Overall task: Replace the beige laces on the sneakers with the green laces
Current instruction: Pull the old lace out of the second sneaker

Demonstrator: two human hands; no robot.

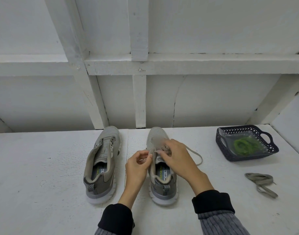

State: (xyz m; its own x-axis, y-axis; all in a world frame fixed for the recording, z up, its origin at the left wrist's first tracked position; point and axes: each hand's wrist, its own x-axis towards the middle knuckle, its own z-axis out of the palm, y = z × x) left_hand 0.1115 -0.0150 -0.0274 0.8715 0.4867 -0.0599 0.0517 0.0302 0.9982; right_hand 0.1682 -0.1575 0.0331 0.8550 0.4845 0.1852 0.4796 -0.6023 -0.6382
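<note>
Two grey sneakers stand side by side on the white table, toes pointing away. The left sneaker (101, 164) has no lace in its eyelets. Over the right sneaker (162, 177) both hands work at the eyelets. My left hand (137, 167) pinches the beige lace (195, 154) at the shoe's left edge. My right hand (175, 158) pinches the same lace over the tongue. A loose end of that lace loops out to the right of the shoe. Green laces (245, 145) lie coiled in a dark basket (225, 146).
A removed beige lace (260, 183) lies bundled on the table (43, 167) at the right, in front of the basket. A white panelled wall (145, 65) rises directly behind the shoes.
</note>
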